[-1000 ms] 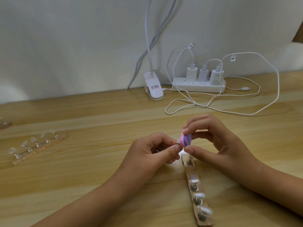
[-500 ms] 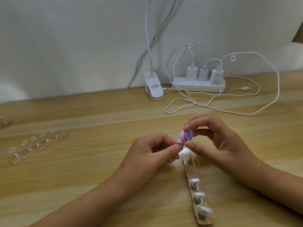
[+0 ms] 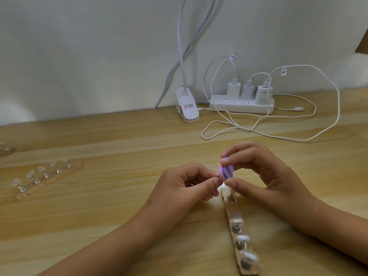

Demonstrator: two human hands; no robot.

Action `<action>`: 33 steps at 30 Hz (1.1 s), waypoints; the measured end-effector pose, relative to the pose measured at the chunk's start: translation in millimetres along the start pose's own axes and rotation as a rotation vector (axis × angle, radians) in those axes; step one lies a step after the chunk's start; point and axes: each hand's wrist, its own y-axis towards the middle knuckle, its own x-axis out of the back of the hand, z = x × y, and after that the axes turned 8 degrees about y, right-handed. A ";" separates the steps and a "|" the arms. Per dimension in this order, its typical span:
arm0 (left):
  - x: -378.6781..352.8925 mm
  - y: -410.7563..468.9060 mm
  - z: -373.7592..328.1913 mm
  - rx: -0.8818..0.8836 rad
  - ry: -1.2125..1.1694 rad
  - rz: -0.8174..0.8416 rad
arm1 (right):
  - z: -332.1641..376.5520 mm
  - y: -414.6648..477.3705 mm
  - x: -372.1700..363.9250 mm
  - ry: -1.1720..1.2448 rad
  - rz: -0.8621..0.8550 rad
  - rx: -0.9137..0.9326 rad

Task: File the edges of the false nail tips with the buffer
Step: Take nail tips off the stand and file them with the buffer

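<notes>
The right hand point(image 3: 264, 176) pinches the pink-purple buffer point(image 3: 226, 172); the left hand point(image 3: 185, 186) pinches what seems a nail tip point(image 3: 218, 176) against it. Just below, a wooden strip point(image 3: 229, 210) carries three nail tips point(image 3: 242, 238).

Bare left hand point(image 3: 185, 184) and bare right hand point(image 3: 264, 176), short rounded nails, forearms bare to the frame's edge.

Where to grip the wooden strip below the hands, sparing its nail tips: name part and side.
Pinch the wooden strip across its long edges at a bare gap between stands, from above: it lies flat, with nail tips crowding its top.
</notes>
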 end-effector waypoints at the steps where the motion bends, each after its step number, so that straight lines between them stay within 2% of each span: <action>1: -0.1 0.0 0.4 0.003 -0.003 -0.005 | 0.0 0.0 0.3 0.003 -0.017 -0.017; 11: -0.6 -2.2 -3.0 -0.024 0.029 0.010 | 1.7 -0.4 1.6 -0.053 0.021 -0.005; 14: -1.3 -2.6 -3.6 -0.013 0.028 0.000 | 2.5 0.2 2.7 -0.021 -0.010 -0.072; 17: -1.6 -3.5 -4.3 -0.031 0.083 0.014 | 2.3 -1.2 2.5 -0.057 0.050 -0.042; 20: -1.6 -4.2 -3.9 -0.021 0.094 0.006 | 4.1 -0.7 3.3 -0.014 0.010 -0.112; 24: -3.3 -5.2 -4.9 -0.048 0.118 0.010 | 5.4 -1.1 2.2 -0.080 0.079 -0.051; 27: -4.3 -5.9 -3.6 -0.037 0.108 -0.007 | 6.7 -0.6 2.5 -0.001 0.016 -0.148; 30: -4.6 -6.7 -4.0 -0.055 0.133 -0.015 | 7.2 -1.3 1.8 -0.018 0.056 -0.117; 33: -4.6 -6.3 -3.0 -0.059 0.160 -0.019 | 8.1 -1.1 1.6 0.002 0.024 -0.175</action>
